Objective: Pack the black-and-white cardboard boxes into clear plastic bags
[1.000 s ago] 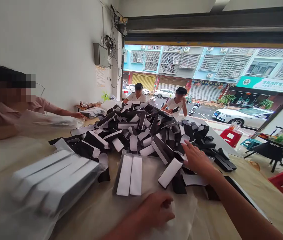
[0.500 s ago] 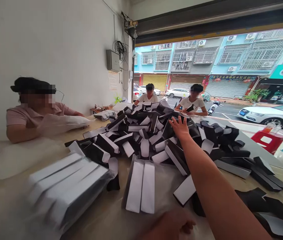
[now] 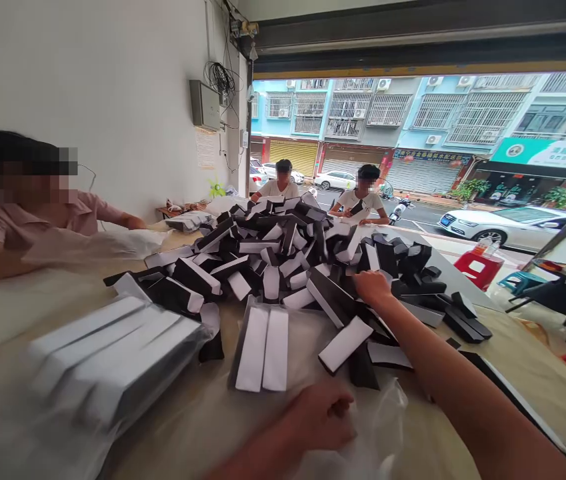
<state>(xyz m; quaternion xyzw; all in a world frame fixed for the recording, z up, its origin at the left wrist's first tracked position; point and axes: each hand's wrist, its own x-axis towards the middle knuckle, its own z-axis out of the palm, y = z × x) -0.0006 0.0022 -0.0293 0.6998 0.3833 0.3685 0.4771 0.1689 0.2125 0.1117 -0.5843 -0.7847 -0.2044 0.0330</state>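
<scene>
My right hand (image 3: pixel 373 288) reaches into a heap of long black-and-white boxes (image 3: pixel 269 283), its fingers curled down over a dark box whose outline is mostly hidden. Nearer me, my left hand (image 3: pixel 325 415) is closed at the loose end of a clear plastic bag (image 3: pixel 307 333); the fingertips are partly hidden and blurred. Two white-faced boxes (image 3: pixel 275 350) lie side by side inside that bag. Just beyond my left hand, a single box (image 3: pixel 347 343) rests white face up. To the left is a filled clear bag (image 3: pixel 127 360) with a row of several white boxes.
A person (image 3: pixel 27 200) sits at the left holding plastic film (image 3: pixel 95 245). Two more people (image 3: pixel 280 183) (image 3: pixel 360 200) sit behind the heap, one with a box in hand. A red stool (image 3: pixel 477 267) stands right of the table, and a street lies beyond the open shutter.
My right hand has drawn back toward me from the far part of the heap, and its spread fingers have curled. The view has turned right. My left hand stays low by the bag.
</scene>
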